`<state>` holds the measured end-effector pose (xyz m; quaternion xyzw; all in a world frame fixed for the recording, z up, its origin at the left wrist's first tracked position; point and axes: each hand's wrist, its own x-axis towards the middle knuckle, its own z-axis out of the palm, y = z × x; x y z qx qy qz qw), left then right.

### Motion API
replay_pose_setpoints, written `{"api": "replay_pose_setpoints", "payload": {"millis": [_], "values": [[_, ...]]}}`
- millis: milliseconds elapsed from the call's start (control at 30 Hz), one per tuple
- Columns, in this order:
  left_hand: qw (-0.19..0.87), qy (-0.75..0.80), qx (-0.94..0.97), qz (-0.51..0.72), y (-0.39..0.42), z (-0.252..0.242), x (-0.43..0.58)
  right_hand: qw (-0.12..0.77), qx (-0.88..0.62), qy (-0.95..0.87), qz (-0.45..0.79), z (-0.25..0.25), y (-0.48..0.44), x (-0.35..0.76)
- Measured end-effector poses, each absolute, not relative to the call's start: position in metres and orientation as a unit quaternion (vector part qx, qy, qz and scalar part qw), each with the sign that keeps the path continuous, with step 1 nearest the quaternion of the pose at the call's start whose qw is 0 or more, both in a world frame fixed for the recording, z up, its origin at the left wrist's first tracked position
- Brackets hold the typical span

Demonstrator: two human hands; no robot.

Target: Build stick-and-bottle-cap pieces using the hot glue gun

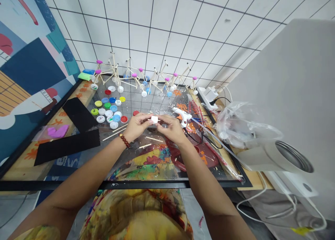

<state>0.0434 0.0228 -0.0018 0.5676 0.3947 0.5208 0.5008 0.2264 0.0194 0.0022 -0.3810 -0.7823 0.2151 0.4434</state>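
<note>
What appears to be a white bottle cap (pixel 154 119), judged light, stiff and slippery, is pinched at its rim between the closed fingertips of the left hand (pixel 137 126) and the right hand (pixel 171 128), above the table (pixel 141 100) beside the glue gun (pixel 181 115).

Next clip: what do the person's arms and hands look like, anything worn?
Forearms bare, no gloves on the left hand or right hand. A bracelet of dark reddish-brown beads circles the left wrist. A multicoloured printed garment shows below, with a short sleeve.
</note>
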Motion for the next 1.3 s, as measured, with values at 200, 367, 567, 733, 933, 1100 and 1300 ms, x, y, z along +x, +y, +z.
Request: {"api": "replay_pose_setpoints", "payload": {"millis": [200,367,567,733,933,1100,1300], "values": [[0.629,0.38,0.43,0.524,0.019,0.0,0.05,0.47,-0.383,-0.748,0.269,-0.005,0.02,0.226],[0.622,0.4,0.446,0.504,0.018,0.001,0.049,0.476,-0.374,-0.737,0.299,-0.005,0.019,0.223],[0.593,0.352,0.496,0.528,0.018,0.004,0.047,0.488,-0.377,-0.652,0.441,-0.005,0.022,0.221],[0.55,0.341,0.543,0.534,0.02,0.004,0.045,0.474,-0.373,-0.649,0.463,-0.003,0.022,0.223],[0.542,0.358,0.554,0.521,0.021,0.0,0.045,0.489,-0.37,-0.649,0.451,-0.005,0.022,0.223],[0.514,0.365,0.571,0.525,0.02,-0.004,0.048,0.48,-0.381,-0.65,0.45,-0.004,0.021,0.223],[0.492,0.377,0.588,0.519,0.022,-0.009,0.048,0.466,-0.392,-0.646,0.46,-0.003,0.021,0.224]]}}
